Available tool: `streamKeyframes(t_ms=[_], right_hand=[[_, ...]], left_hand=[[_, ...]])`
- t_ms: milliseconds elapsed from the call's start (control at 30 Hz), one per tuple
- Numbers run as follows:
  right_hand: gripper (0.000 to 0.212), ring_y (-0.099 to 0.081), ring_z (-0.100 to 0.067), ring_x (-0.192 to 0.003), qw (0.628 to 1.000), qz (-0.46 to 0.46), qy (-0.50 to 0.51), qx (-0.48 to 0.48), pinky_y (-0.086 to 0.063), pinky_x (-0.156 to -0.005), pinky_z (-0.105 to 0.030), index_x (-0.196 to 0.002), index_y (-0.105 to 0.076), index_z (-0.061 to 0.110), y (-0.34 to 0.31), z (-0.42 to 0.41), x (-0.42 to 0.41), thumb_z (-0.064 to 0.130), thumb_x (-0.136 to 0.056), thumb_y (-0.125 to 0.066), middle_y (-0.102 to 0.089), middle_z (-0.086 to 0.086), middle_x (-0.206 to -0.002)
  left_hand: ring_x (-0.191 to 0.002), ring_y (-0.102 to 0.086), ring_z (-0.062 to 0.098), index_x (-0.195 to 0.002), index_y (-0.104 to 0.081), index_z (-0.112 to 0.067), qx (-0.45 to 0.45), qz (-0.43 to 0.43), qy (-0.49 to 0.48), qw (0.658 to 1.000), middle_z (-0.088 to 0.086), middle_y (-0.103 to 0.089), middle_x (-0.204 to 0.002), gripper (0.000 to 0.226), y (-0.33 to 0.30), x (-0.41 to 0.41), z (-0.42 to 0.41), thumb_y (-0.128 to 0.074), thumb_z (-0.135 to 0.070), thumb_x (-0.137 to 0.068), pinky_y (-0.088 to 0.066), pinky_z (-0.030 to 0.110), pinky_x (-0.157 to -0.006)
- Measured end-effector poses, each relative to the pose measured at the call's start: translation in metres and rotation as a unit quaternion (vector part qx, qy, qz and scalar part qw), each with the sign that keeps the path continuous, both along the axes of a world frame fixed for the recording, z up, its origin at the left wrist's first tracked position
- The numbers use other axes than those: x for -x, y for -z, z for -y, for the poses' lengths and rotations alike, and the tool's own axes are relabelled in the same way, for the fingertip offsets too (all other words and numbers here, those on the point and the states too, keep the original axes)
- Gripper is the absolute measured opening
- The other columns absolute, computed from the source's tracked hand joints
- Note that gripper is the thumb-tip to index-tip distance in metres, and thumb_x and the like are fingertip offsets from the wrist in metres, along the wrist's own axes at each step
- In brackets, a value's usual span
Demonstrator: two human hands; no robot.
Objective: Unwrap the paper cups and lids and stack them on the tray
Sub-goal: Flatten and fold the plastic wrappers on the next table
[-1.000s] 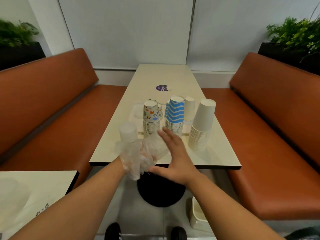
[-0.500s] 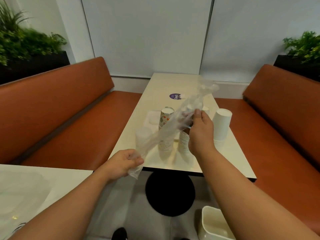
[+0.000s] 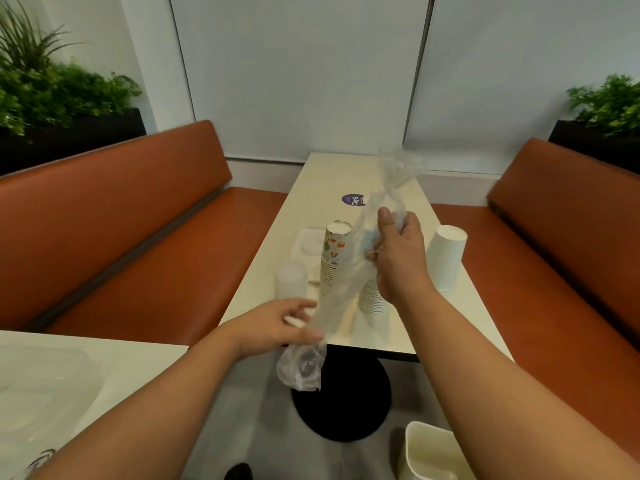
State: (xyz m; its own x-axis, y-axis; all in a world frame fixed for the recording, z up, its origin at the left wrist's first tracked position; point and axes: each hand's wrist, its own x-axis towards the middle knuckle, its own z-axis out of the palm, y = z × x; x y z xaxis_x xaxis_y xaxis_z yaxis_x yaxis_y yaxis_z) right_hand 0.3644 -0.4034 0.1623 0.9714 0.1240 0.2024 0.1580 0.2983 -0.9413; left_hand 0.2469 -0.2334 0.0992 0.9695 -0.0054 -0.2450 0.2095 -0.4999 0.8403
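Clear plastic wrapper point(image 3: 349, 271) was what I held, one long empty sleeve stretched on a slant in front of the worktop point(image 3: 391, 181). My right hand point(image 3: 398, 254) gripped it partway up, fingers curled round the film, with the free upper end flopping above my thumb. My left hand point(image 3: 277, 323) pinched it lower down, near the worktop's near edge, and the bottom end hung bunched below that hand. I judged I kept it taut between two hands so the loose film could be gathered, since nothing showed inside it.

Behind the wrapper the cups stood upside down in stacks, rims down so each stack sat steady. I counted one patterned stack point(image 3: 334, 258) just left of the wrapper, one plain white stack point(image 3: 446, 258) out to the right, and one ribbed stack point(image 3: 374, 299) whose upper part my right hand hid. One stack of translucent lids point(image 3: 291, 280) stood nearest my left hand. That made three cup stacks and one lid stack in view; any others behind my hand I could not tell.

One pale tray point(image 3: 306, 242) lay flat behind the patterned stack, which appeared to stand at its edge. A purple round sticker point(image 3: 354, 199) marked the far worktop. Beyond were two orange benches point(image 3: 138, 237), two planters point(image 3: 52, 98), and one white bin point(image 3: 433, 452) on the floor by my right arm.
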Motion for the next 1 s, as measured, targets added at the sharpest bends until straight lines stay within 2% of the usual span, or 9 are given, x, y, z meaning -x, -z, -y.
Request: streamKeyframes(t_ms=[100, 200, 333, 400, 533, 733, 833, 933, 1000], right_hand=[[0.015, -0.057, -0.014, -0.066, 0.997, 0.004, -0.044, -0.070, -0.054, -0.060, -0.029, -0.098, -0.055, 0.014, 0.000, -0.007, 0.010, 0.029, -0.096, -0.060, -0.056, -0.001, -0.077], [0.040, -0.068, -0.020, -0.086, 0.988, 0.010, -0.114, -0.102, -0.057, -0.075, -0.036, -0.114, -0.056, 0.015, 0.004, -0.004, 0.015, 0.036, -0.083, -0.070, -0.066, -0.008, -0.098], [0.025, -0.069, -0.029, -0.087, 0.989, 0.022, -0.139, -0.053, -0.057, -0.066, -0.035, -0.108, -0.058, 0.013, 0.018, -0.006, 0.020, 0.026, -0.090, -0.069, -0.069, -0.015, -0.102], [0.014, -0.066, -0.026, -0.078, 0.996, 0.022, -0.081, -0.026, -0.055, -0.063, -0.036, -0.095, -0.063, 0.015, 0.017, -0.010, 0.020, 0.028, -0.098, -0.058, -0.068, -0.011, -0.087], [0.035, -0.048, -0.014, -0.046, 0.999, 0.018, 0.001, 0.035, -0.040, -0.042, -0.025, -0.075, -0.058, 0.019, -0.004, -0.003, 0.007, 0.043, -0.099, -0.052, -0.051, 0.004, -0.053], [0.046, -0.034, -0.015, -0.052, 0.995, 0.043, 0.062, 0.068, -0.033, -0.053, -0.029, -0.077, -0.056, 0.001, -0.026, 0.007, -0.021, 0.044, -0.091, -0.065, -0.037, 0.008, -0.048], [0.033, -0.035, -0.012, -0.052, 0.999, 0.013, 0.051, 0.000, -0.035, -0.054, -0.028, -0.073, -0.053, 0.014, -0.025, 0.003, -0.013, 0.037, -0.087, -0.072, -0.039, 0.006, -0.055], [0.025, -0.042, -0.003, -0.062, 0.977, 0.178, 0.090, 0.077, -0.041, -0.067, -0.026, -0.093, -0.057, 0.025, -0.027, 0.004, 0.004, 0.036, -0.081, -0.076, -0.043, 0.009, -0.069], [0.050, -0.050, 0.000, -0.082, 0.891, 0.387, 0.026, 0.235, -0.043, -0.078, -0.019, -0.116, -0.057, 0.025, -0.037, -0.010, 0.029, 0.043, -0.074, -0.078, -0.053, 0.008, -0.090]], left_hand=[[-0.084, -0.068, 0.008, -0.113, -0.059, -0.024, 0.033, 0.163, -0.099, 0.981, -0.005, -0.065, -0.108, 0.037, -0.016, -0.016, 0.029, -0.079, -0.031, -0.082, -0.055, 0.023, -0.077], [-0.060, -0.066, 0.016, -0.098, -0.065, -0.019, 0.116, 0.236, -0.124, 0.957, 0.009, -0.068, -0.087, 0.006, -0.032, -0.024, 0.045, -0.059, -0.020, -0.097, -0.056, 0.033, -0.061], [-0.047, -0.053, 0.016, -0.104, -0.062, -0.026, 0.123, 0.224, -0.114, 0.960, 0.002, -0.064, -0.076, 0.022, -0.044, -0.029, 0.050, -0.042, -0.037, -0.104, -0.044, 0.026, -0.047], [-0.043, -0.044, 0.013, -0.096, -0.055, -0.020, 0.150, 0.201, -0.140, 0.958, -0.002, -0.053, -0.062, 0.024, -0.040, -0.031, 0.051, -0.042, -0.040, -0.103, -0.040, 0.030, -0.049], [-0.039, -0.030, 0.012, -0.087, -0.048, -0.011, 0.175, 0.154, -0.146, 0.961, -0.003, -0.040, -0.050, 0.028, -0.030, -0.022, 0.039, -0.050, -0.036, -0.100, -0.032, 0.030, -0.051], [-0.038, -0.030, 0.014, -0.091, -0.061, -0.005, 0.186, 0.180, -0.148, 0.954, 0.006, -0.040, -0.050, 0.028, -0.042, -0.006, 0.010, -0.046, -0.027, -0.102, -0.026, 0.020, -0.040], [-0.041, -0.036, 0.015, -0.103, -0.063, -0.011, 0.145, 0.185, -0.172, 0.957, 0.003, -0.049, -0.052, 0.025, -0.047, -0.002, -0.014, -0.044, -0.028, -0.104, -0.029, 0.023, -0.043], [-0.055, -0.043, 0.019, -0.098, -0.070, -0.027, 0.090, 0.174, -0.190, 0.962, 0.002, -0.058, -0.068, 0.022, -0.053, 0.014, -0.055, -0.049, -0.033, -0.102, -0.035, 0.026, -0.050], [-0.062, -0.048, 0.015, -0.091, -0.072, -0.033, 0.015, 0.147, -0.166, 0.975, -0.004, -0.061, -0.071, 0.022, -0.061, 0.027, -0.077, -0.052, -0.036, -0.099, -0.041, 0.029, -0.057]])
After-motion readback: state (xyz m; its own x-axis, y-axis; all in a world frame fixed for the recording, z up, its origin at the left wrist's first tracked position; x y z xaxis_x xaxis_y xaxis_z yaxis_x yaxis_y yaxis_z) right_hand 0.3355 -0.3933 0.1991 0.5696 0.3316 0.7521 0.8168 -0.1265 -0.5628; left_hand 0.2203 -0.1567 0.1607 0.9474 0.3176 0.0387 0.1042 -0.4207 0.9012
